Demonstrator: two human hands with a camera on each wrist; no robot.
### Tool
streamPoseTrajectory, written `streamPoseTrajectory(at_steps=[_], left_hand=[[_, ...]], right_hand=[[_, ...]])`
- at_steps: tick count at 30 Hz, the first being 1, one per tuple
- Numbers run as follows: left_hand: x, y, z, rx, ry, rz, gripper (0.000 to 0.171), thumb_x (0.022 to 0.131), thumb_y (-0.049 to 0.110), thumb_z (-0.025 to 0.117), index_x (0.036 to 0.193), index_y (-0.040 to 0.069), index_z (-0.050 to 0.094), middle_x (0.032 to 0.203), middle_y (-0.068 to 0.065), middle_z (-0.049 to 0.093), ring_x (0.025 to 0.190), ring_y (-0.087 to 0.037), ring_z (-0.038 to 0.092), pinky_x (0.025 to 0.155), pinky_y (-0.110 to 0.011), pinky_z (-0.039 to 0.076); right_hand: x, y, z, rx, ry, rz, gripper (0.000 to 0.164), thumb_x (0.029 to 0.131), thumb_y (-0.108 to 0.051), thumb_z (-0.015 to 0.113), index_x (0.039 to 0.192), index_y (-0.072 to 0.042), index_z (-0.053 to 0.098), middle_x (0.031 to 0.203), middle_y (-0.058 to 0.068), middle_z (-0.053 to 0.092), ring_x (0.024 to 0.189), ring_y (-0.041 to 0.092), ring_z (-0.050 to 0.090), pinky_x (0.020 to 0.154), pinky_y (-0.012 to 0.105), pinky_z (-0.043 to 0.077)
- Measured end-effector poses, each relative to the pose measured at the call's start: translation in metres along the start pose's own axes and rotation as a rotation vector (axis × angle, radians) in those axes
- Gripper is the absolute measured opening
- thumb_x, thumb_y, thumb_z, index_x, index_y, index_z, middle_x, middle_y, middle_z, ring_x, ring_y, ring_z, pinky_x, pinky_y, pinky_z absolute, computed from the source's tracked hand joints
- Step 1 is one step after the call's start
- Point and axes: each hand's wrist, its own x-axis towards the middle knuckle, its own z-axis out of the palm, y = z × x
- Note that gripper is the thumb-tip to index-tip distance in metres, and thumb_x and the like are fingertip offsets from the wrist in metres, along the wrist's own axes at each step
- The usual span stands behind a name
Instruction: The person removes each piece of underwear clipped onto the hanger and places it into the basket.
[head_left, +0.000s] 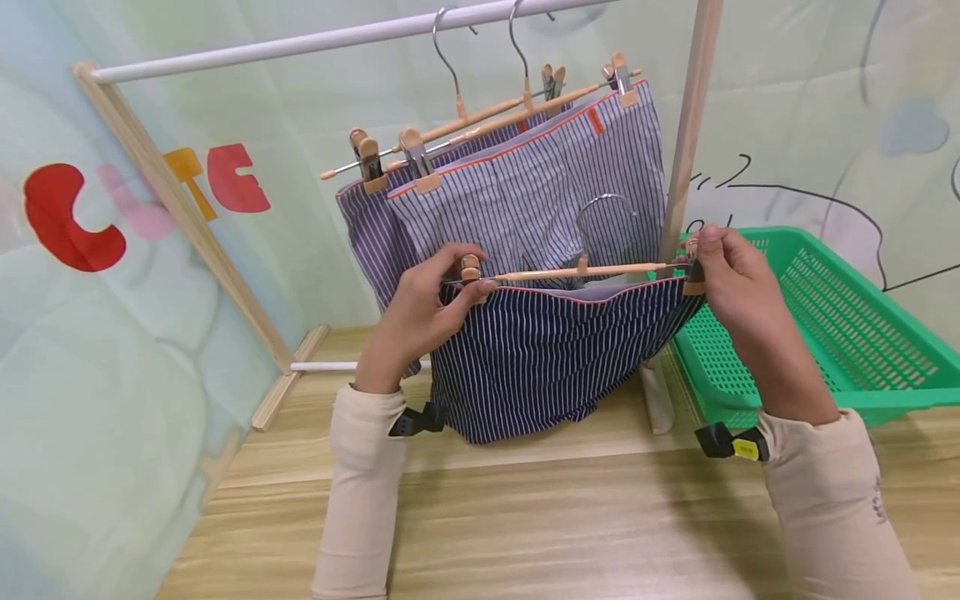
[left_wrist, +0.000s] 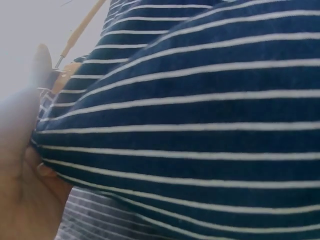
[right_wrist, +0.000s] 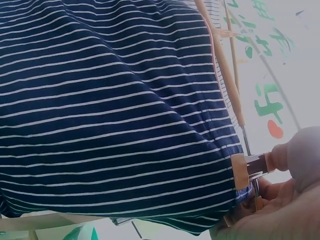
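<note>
Navy shorts with white stripes and an orange-piped waist point(head_left: 555, 350) hang from a clip hanger point(head_left: 600, 271) held up between both hands. My left hand point(head_left: 416, 312) grips the clip point(head_left: 470, 268) at the bar's left end, thumb at the waistband. At the other end, my right hand point(head_left: 742, 283) pinches the right clip point(right_wrist: 242, 172), whose tan pad sits over the waist edge. In the left wrist view the striped cloth point(left_wrist: 190, 115) fills most of the picture, with the left hand point(left_wrist: 25, 175) along its edge. The hanger's hook points up, off the rail.
Behind, two hangers with a paler striped pair of shorts point(head_left: 517, 200) and a purplish pair point(head_left: 367, 225) hang from the white rail point(head_left: 300, 50) of a wooden rack. A green basket point(head_left: 862, 396) stands to the right on the wood-grain table point(head_left: 562, 517). The rack's post point(head_left: 686, 133) rises beside the basket.
</note>
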Motion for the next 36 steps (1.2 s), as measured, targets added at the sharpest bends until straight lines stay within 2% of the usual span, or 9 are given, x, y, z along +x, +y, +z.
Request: streamPoseTrajectory(at_steps=[5, 11, 18, 23, 27, 30, 36], left_hand=[[0.000, -0.001, 0.002, 0.048, -0.010, -0.023, 0.032, 0.086, 0.011, 0.067, 0.114, 0.001, 0.056, 0.091, -0.009, 0.062, 0.083, -0.012, 0.058, 0.072, -0.037, 0.053], [0.001, -0.003, 0.003, 0.119, -0.001, -0.054, 0.035, 0.086, 0.015, 0.067, 0.117, 0.000, 0.057, 0.104, -0.013, 0.065, 0.092, -0.015, 0.058, 0.079, -0.038, 0.052], [0.004, 0.001, 0.009, 0.110, 0.028, -0.068, 0.035, 0.087, 0.012, 0.064, 0.117, -0.003, 0.055, 0.101, -0.015, 0.063, 0.091, -0.018, 0.058, 0.079, -0.040, 0.052], [0.005, 0.003, 0.012, 0.090, 0.007, -0.082, 0.030, 0.092, 0.011, 0.058, 0.118, -0.003, 0.053, 0.096, -0.014, 0.062, 0.086, -0.016, 0.059, 0.076, -0.040, 0.052], [0.006, 0.003, 0.012, 0.079, -0.002, -0.089, 0.026, 0.094, 0.010, 0.053, 0.118, -0.002, 0.052, 0.095, -0.013, 0.062, 0.086, -0.015, 0.059, 0.076, -0.041, 0.051], [0.006, 0.003, 0.013, 0.065, -0.005, -0.086, 0.024, 0.095, 0.009, 0.052, 0.116, -0.002, 0.052, 0.095, -0.013, 0.061, 0.086, -0.015, 0.058, 0.075, -0.040, 0.051], [0.005, 0.004, 0.013, 0.047, -0.002, -0.094, 0.023, 0.097, 0.015, 0.048, 0.113, -0.001, 0.052, 0.095, -0.011, 0.058, 0.080, -0.014, 0.052, 0.069, -0.037, 0.048]], right_hand=[[0.000, 0.002, -0.001, -0.001, 0.008, 0.007, 0.048, 0.097, -0.051, 0.023, 0.110, -0.009, 0.043, 0.112, 0.005, 0.041, 0.097, 0.018, 0.044, 0.082, 0.032, 0.042], [0.001, 0.003, -0.002, 0.009, 0.025, -0.026, 0.044, 0.097, -0.047, 0.029, 0.109, -0.010, 0.049, 0.107, 0.001, 0.048, 0.093, 0.015, 0.048, 0.075, 0.017, 0.047], [0.001, 0.005, -0.002, 0.033, 0.041, -0.040, 0.042, 0.096, -0.046, 0.033, 0.110, -0.011, 0.052, 0.104, -0.002, 0.052, 0.090, 0.013, 0.050, 0.073, 0.014, 0.047], [0.000, 0.006, -0.003, 0.123, 0.050, -0.044, 0.036, 0.096, -0.043, 0.035, 0.107, -0.013, 0.052, 0.104, -0.003, 0.050, 0.095, 0.013, 0.047, 0.075, 0.017, 0.042], [-0.001, 0.006, -0.003, 0.240, 0.068, -0.042, 0.033, 0.094, -0.041, 0.042, 0.103, -0.013, 0.055, 0.102, -0.002, 0.052, 0.104, 0.016, 0.043, 0.079, 0.018, 0.037], [0.000, 0.005, -0.003, 0.334, 0.071, -0.054, 0.032, 0.093, -0.039, 0.047, 0.102, -0.010, 0.056, 0.101, 0.000, 0.053, 0.105, 0.017, 0.043, 0.080, 0.019, 0.036], [0.001, 0.005, -0.002, 0.378, 0.086, -0.073, 0.032, 0.092, -0.038, 0.049, 0.101, -0.009, 0.057, 0.100, 0.001, 0.054, 0.104, 0.017, 0.044, 0.080, 0.020, 0.035]])
